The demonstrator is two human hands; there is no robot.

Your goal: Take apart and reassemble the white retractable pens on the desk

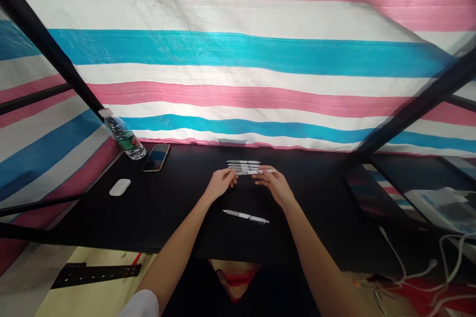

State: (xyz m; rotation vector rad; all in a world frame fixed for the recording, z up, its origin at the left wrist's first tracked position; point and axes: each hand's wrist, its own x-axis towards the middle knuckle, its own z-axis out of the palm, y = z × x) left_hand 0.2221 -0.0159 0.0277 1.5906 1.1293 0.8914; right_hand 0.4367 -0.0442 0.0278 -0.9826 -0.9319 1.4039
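Several white and grey pens lie side by side in a row on the black table. The nearest pen of the row has my left hand at its left end, fingers pinched on it. At its right end is my right hand, with thumb and forefinger closed on the pen and the other fingers loosely curled. A separate pen lies closer to me, slightly slanted, touched by neither hand.
At the left stand a tilted water bottle, a phone and a white earphone case. Black frame bars and a striped sheet enclose the table. White cables hang at the lower right.
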